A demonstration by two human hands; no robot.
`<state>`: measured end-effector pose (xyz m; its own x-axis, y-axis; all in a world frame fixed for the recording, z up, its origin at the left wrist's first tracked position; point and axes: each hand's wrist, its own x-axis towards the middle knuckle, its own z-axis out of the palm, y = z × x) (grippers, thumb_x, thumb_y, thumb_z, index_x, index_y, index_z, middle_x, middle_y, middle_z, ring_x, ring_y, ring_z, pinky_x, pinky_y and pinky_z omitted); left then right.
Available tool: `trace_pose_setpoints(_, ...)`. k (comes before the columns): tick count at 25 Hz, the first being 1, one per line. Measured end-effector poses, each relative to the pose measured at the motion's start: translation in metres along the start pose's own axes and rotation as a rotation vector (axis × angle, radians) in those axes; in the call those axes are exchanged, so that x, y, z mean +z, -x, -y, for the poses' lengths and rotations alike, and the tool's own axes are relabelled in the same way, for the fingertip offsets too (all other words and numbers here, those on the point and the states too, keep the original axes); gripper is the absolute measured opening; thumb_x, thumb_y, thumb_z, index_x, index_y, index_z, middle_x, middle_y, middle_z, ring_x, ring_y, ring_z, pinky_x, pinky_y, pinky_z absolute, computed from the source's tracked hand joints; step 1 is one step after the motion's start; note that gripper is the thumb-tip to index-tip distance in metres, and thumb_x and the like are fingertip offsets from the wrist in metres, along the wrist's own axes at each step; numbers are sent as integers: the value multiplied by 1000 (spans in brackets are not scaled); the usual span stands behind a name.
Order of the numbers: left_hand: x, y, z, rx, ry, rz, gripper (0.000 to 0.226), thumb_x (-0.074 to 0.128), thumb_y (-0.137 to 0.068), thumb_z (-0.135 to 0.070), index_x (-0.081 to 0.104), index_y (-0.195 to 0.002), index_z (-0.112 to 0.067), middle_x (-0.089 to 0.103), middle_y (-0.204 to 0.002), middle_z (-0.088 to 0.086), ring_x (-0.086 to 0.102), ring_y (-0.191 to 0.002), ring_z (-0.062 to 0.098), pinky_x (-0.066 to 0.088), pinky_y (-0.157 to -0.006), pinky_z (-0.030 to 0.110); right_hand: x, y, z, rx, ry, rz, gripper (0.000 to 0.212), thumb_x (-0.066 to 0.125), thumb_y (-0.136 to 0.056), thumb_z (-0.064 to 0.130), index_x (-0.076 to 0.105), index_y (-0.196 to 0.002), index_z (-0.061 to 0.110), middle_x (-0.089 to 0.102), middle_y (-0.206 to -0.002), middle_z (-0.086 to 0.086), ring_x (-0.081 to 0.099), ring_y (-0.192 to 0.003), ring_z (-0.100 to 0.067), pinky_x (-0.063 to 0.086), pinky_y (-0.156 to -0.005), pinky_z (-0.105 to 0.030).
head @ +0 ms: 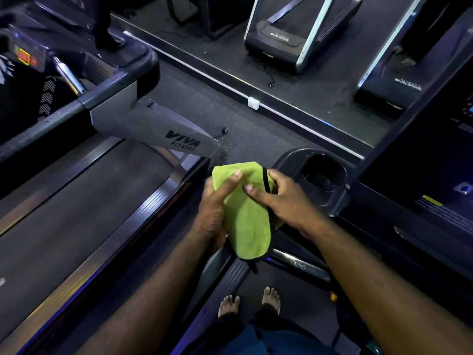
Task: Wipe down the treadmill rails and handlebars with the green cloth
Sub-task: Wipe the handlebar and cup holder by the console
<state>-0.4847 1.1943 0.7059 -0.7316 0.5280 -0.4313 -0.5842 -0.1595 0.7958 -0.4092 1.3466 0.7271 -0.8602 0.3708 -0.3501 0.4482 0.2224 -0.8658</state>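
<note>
1. The Viva Fitness treadmill (153, 129) stands at left, handrail (76, 106) and side rail (115, 239) within reach.
2. The green cloth (250, 216) hangs folded between both hands, probably being bunched into a wiping pad.
3. Left hand (217, 201) and right hand (284, 198) pinch it, thumbs in front, fingers (274, 176) curled behind.

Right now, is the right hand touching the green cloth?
Touching. The head view shows the right hand pinching the green cloth near its black edge.

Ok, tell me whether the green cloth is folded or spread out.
Folded: the green cloth is doubled into a compact pad, held between the left hand and right hand.
</note>
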Motion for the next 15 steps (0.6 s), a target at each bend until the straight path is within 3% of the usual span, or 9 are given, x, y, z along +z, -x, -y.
trace_pose_setpoints(2,1,-1,2,65,-60,-131,69,89,-78,-44,62,-136,-22,72,-127,19,70,-117,40,55,-100,65,8,5,2,-31,242,-11,57,63,-90,73,63,-132,34,78,-116,7,74,-109,-15,58,-98,-43)
trace_pose_setpoints(3,1,-2,3,96,-77,-179,57,90,-78,-41,69,-126,-21,75,-120,19,73,-110,37,57,-98,63,13,9,3,-40,365,-21,60,52,-94,77,57,-138,37,75,-124,3,71,-115,-20,56,-100,-43)
trace_pose_setpoints(5,4,-2,5,94,-22,-260,35,89,-82,-36,77,-106,-13,77,-107,22,75,-93,33,59,-94,61,27,22,3,-138,628,-194,69,35,-97,81,37,-154,41,58,-148,-4,56,-134,-26,47,-110,-48)
trace_pose_setpoints(6,4,-3,7,52,39,-300,39,88,-84,-36,77,-107,-8,77,-107,24,74,-93,33,60,-93,60,37,31,7,-219,712,-296,74,32,-98,80,25,-160,42,44,-159,-5,46,-143,-26,42,-114,-51)
trace_pose_setpoints(7,4,-4,9,-4,111,-304,50,87,-85,-40,75,-115,-2,74,-113,28,74,-99,36,58,-97,60,46,39,11,-278,738,-338,75,32,-98,79,17,-164,44,30,-167,-5,37,-149,-27,37,-117,-54)
trace_pose_setpoints(10,-6,-6,18,-114,177,-141,76,76,-88,-59,66,-133,1,66,-133,30,64,-126,45,47,-112,62,69,35,-5,-329,811,-249,64,26,-104,71,6,-163,56,4,-176,-1,14,-161,-32,22,-124,-66)
trace_pose_setpoints(12,-23,-9,24,-100,29,-229,71,69,-88,-64,74,-123,-3,73,-123,25,69,-119,43,50,-109,61,74,19,-28,-382,921,-222,61,25,-107,65,6,-165,52,-2,-177,1,8,-163,-30,14,-125,-69)
trace_pose_setpoints(13,-34,-10,29,-104,-63,-283,67,65,-90,-66,76,-120,-7,76,-118,20,72,-114,39,51,-108,61,78,10,-39,-400,978,-198,61,26,-108,63,13,-166,48,-1,-178,1,9,-163,-29,12,-124,-69)
trace_pose_setpoints(15,-54,-6,39,-164,-201,-231,68,50,-98,-71,76,-124,-14,78,-117,13,74,-112,30,51,-109,57,89,-1,-50,-391,1083,-138,61,32,-105,65,37,-160,40,14,-176,2,18,-161,-29,11,-124,-68)
